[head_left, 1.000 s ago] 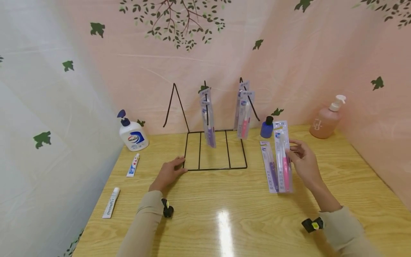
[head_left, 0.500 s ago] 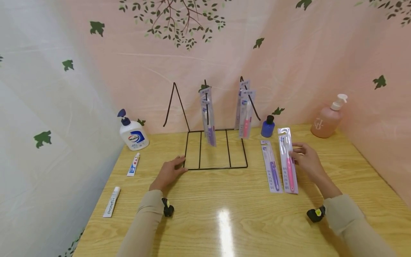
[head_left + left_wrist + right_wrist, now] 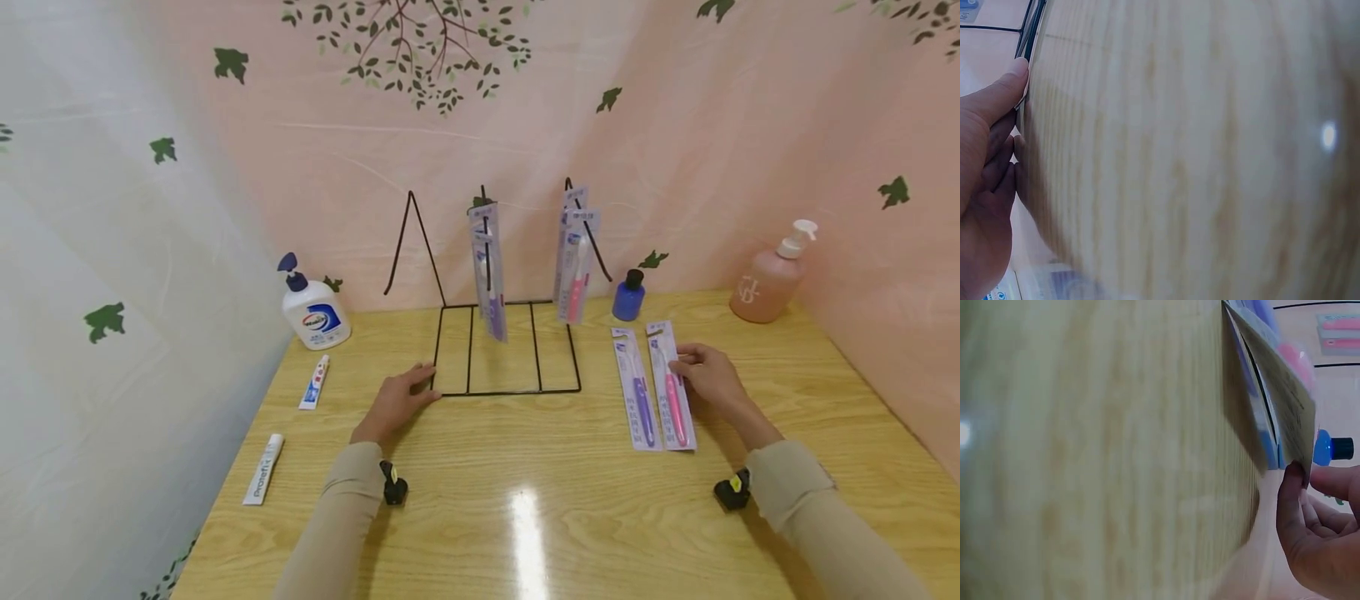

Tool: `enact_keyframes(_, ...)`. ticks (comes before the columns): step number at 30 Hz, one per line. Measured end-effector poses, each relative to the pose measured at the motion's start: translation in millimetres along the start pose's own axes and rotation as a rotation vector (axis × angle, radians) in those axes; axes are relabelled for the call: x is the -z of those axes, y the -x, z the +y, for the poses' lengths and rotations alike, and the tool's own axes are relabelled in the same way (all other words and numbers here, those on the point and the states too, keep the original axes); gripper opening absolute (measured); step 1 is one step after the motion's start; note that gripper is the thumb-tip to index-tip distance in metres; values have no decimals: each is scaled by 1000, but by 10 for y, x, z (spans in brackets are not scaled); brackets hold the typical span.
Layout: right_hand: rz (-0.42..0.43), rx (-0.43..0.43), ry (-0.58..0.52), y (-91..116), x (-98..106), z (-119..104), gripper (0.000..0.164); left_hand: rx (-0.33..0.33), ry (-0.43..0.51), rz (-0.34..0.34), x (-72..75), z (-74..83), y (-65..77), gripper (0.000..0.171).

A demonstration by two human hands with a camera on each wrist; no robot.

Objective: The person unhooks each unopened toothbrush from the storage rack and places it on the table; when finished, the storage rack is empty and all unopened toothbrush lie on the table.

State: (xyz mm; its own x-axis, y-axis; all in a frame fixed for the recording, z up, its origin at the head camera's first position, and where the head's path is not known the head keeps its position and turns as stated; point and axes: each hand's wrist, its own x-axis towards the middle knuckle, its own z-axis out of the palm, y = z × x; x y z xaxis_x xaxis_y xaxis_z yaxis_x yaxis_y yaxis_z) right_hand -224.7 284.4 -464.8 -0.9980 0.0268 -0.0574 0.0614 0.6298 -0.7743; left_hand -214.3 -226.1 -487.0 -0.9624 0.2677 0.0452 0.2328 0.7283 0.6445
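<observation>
My right hand [image 3: 712, 379] pinches the right edge of a packaged pink toothbrush [image 3: 672, 392] between thumb and fingers. In the right wrist view its card [image 3: 1282, 394] stands tilted, the held edge raised off the table. Just left of it lies a packaged purple toothbrush [image 3: 637, 396]. At the left front corner of a black wire rack [image 3: 504, 392], my left hand [image 3: 397, 404] holds the frame, thumb on the front and fingers at the side. More packaged toothbrushes hang on the rack: purple ones [image 3: 491, 283] on the middle hook, pink ones [image 3: 576, 279] on the right.
A white pump bottle [image 3: 318, 317], a small toothpaste tube [image 3: 315, 382] and a white tube [image 3: 264, 471] are on the left. Behind the loose packs stands a blue bottle [image 3: 628, 298]; a pink pump bottle [image 3: 767, 279] is at the back right. A printed curtain [image 3: 337, 167] backs the table.
My right hand has drawn the pink toothbrush pack off the purple one to the right and lowered it, so they lie side by side. The left hand stays at the rack.
</observation>
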Motion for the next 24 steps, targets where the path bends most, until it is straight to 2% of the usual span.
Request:
enact_keyframes(7, -48, -42, 77, -37, 0, -1, 48, 14, -25, -8, 7, 16, 2, 56)
enact_keyframes(17, -113, -94, 56, -48, 11, 41, 44, 4, -23, -11, 0, -1, 6, 57)
enact_keyframes(24, -59, -64, 144, -22, 21, 23, 41, 13, -20, -17, 12, 23, 3, 56)
